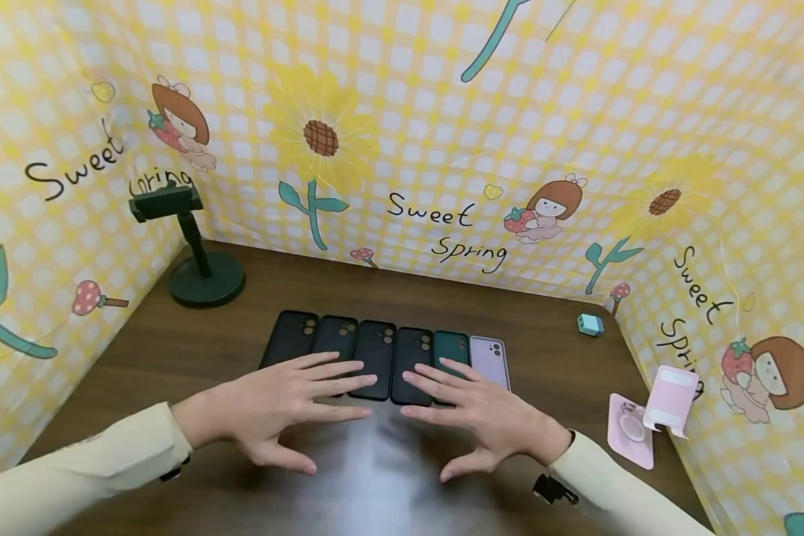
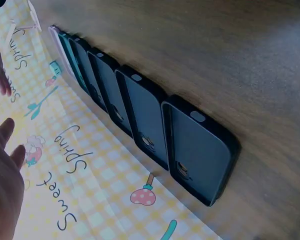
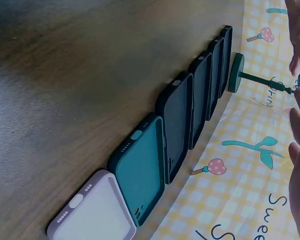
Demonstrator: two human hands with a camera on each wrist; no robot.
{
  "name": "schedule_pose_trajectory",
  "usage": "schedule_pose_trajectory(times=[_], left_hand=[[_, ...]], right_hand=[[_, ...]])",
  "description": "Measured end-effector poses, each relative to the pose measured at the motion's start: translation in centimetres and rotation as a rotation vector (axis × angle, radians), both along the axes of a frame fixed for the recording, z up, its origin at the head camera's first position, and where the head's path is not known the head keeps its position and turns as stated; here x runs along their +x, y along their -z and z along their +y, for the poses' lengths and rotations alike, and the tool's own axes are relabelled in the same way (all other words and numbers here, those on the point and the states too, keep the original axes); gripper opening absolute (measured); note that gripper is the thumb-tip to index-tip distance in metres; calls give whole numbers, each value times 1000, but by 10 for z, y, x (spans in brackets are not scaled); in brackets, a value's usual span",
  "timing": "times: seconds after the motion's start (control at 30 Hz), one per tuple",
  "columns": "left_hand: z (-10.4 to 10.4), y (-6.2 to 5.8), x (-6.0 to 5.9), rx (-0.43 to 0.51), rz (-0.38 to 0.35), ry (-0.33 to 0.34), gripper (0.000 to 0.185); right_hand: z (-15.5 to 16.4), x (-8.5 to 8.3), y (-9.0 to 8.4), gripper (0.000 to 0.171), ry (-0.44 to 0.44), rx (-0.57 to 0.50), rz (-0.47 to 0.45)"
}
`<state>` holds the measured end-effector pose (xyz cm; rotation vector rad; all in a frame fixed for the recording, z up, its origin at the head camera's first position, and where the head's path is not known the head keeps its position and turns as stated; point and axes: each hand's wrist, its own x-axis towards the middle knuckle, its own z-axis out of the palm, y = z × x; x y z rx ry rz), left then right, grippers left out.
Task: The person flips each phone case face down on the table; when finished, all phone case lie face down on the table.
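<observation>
A slanting row of phone cases lies on the wooden table: several black ones (image 1: pixel 374 361), then a dark green one (image 1: pixel 452 344) and a pale lilac one (image 1: pixel 489 357) at the right end. Both wrist views show their hollow inner sides, as with the green case (image 3: pixel 140 170) and the nearest black case (image 2: pixel 197 150). My left hand (image 1: pixel 295 402) hovers over the near side of the black cases, fingers spread. Likewise spread, my right hand (image 1: pixel 472 409) is over the near ends of the right-hand cases. Neither hand holds anything; fingers hide parts of the cases.
A dark green phone stand (image 1: pixel 206 279) with a round base stands at the back left. At the right are a small light-blue charger plug (image 1: pixel 589 324) and a pink folding stand (image 1: pixel 670 398). Yellow checked cloth (image 1: pixel 402 149) walls the back and sides.
</observation>
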<state>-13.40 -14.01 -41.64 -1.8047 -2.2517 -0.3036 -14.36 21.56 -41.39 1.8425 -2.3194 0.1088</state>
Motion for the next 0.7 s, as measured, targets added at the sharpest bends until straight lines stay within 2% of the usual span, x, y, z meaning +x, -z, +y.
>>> schedule_pose_trajectory(times=[0.1, 0.17, 0.23, 0.33, 0.4, 0.43, 0.5, 0.7], left_hand=[[-10, 3, 0, 57, -36, -41, 78], [-21, 4, -5, 106, -64, -120, 72], [-34, 3, -12, 123, -146, -259, 67], [-54, 6, -20, 93, -332, -550, 68], [-68, 13, -20, 44, -421, -708, 73], [-75, 18, -20, 22, -451, -763, 75], [-84, 30, -17, -8, -474, -823, 75], [-89, 61, -5, 4, -504, -875, 49]], right_hand=[[-14, -15, 1, 90, -35, -48, -1], [-29, -30, 2, 86, -44, -89, -6], [-45, -47, 2, 76, -28, -123, -41], [-73, -71, 3, 57, 37, -141, -140], [-94, -86, 6, 45, 93, -118, -208], [-105, -93, 8, 41, 125, -100, -238], [-126, -107, 14, 37, 181, -50, -280], [-173, -140, 38, 37, 309, 98, -337]])
